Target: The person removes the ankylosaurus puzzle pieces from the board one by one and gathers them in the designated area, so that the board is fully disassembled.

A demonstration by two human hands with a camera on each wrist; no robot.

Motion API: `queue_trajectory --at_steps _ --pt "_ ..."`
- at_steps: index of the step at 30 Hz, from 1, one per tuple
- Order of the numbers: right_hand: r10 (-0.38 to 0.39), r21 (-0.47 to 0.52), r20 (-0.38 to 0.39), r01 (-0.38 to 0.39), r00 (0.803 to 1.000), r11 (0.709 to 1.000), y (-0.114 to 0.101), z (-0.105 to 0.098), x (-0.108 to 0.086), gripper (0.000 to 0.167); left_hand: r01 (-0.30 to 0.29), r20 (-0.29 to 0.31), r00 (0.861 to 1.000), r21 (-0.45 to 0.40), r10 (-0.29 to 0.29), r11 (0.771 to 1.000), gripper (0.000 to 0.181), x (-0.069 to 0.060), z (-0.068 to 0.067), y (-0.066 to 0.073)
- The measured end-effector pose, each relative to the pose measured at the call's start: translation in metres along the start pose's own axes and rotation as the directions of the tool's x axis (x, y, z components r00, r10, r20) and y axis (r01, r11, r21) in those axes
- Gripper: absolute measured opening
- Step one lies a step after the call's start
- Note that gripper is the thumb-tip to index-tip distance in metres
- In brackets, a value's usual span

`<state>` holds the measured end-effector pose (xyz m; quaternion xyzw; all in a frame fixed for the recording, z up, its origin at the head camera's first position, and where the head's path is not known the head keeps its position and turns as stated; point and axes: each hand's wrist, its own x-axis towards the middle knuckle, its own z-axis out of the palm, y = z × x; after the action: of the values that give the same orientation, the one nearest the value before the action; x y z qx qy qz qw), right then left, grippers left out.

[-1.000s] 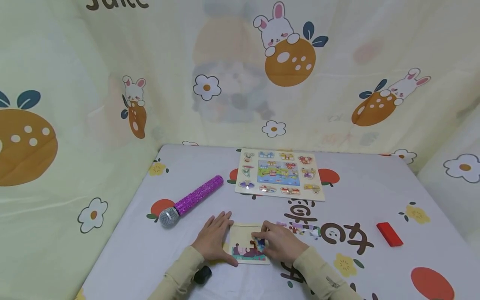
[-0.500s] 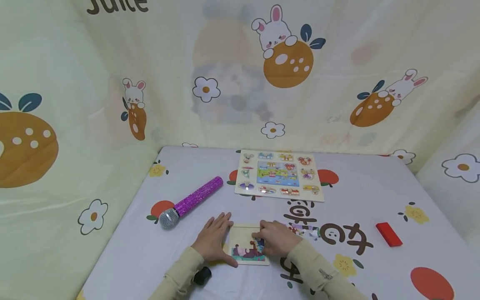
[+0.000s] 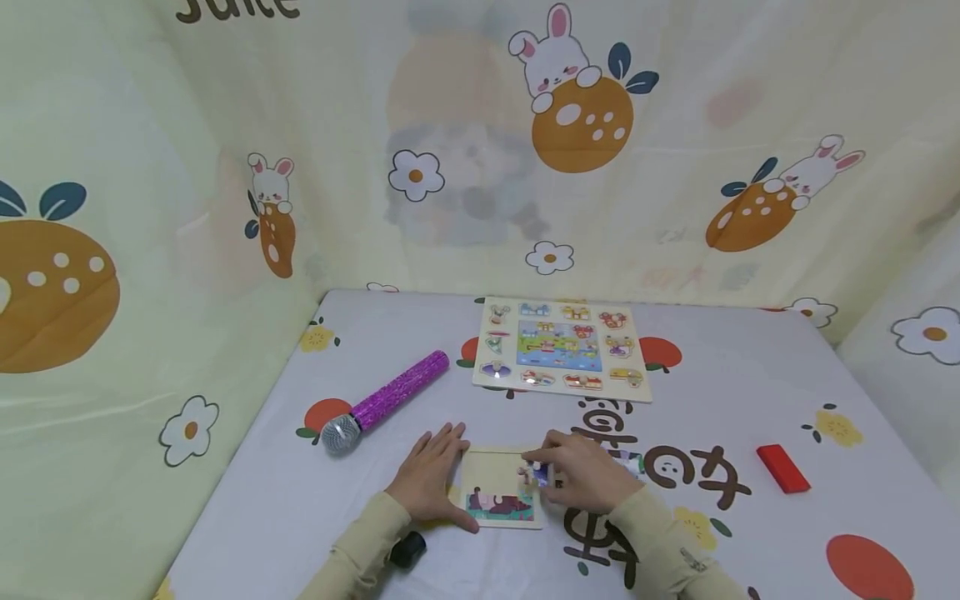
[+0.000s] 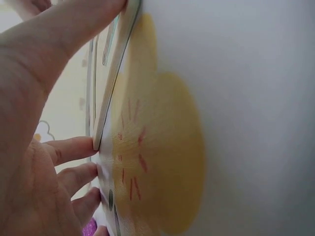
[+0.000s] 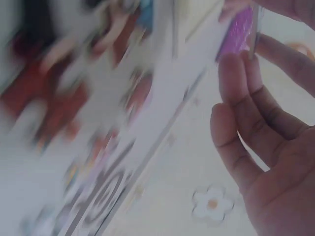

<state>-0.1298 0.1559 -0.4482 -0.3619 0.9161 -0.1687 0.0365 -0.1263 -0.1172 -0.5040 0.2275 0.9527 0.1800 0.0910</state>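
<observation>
A small light-wood puzzle tray (image 3: 489, 467) lies near the table's front, with an animal picture (image 3: 498, 505) filling its lower strip. My left hand (image 3: 427, 479) rests along the tray's left side, fingers straight, thumb at the front edge; the left wrist view has thumb and a finger touching the tray's rim (image 4: 109, 93). Over the tray's right edge, my right hand (image 3: 588, 473) pinches a blue-and-white puzzle piece (image 3: 538, 475) between thumb and fingers. That piece appears edge-on in the right wrist view, a thin slab (image 5: 254, 37). More loose pieces (image 3: 630, 460) lie partly hidden behind my right hand.
A larger puzzle board (image 3: 506, 333) with vehicle and animal shapes lies at the back. Left of it is a purple glitter microphone (image 3: 401, 392). A red block (image 3: 783, 468) lies far right. A black cylinder (image 3: 408, 550) stands by my left sleeve. Printed curtains surround the table.
My right hand has shifted right with the puzzle piece, uncovering more of the tray's lower strip. My left hand has stayed in place.
</observation>
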Motion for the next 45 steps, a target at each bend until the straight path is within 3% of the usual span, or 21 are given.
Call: queue_trajectory --at_steps 6,11,17,20,29,45 --pt "0.139 0.068 -0.045 -0.135 0.989 0.988 0.027 -0.023 -0.044 0.046 -0.002 -0.01 1.0 0.019 0.002 1.0 0.118 0.0 -0.002 0.0" --pt "0.296 0.06 -0.029 -0.294 0.955 0.954 0.047 -0.038 -0.076 0.046 -0.009 -0.017 1.0 0.024 0.009 1.0 0.12 0.001 -0.003 0.0" --pt "0.423 0.06 0.065 -0.426 0.904 0.903 0.061 -0.04 -0.101 0.047 -0.013 -0.016 1.0 0.03 0.014 0.999 0.12 0.003 -0.002 -0.001" --pt "0.436 0.071 0.11 -0.445 0.893 0.893 0.064 -0.034 -0.109 0.047 -0.017 -0.015 1.0 0.037 0.017 0.999 0.12 0.004 -0.002 -0.001" --pt "0.344 0.078 0.086 -0.35 0.935 0.933 0.066 -0.019 -0.11 0.04 0.001 -0.003 1.0 0.017 -0.001 1.0 0.121 0.002 -0.005 -0.001" --pt "0.3 0.073 0.116 -0.309 0.947 0.948 0.072 -0.011 -0.104 0.04 0.0 0.014 1.0 0.006 0.0 1.0 0.12 -0.002 -0.002 0.003"
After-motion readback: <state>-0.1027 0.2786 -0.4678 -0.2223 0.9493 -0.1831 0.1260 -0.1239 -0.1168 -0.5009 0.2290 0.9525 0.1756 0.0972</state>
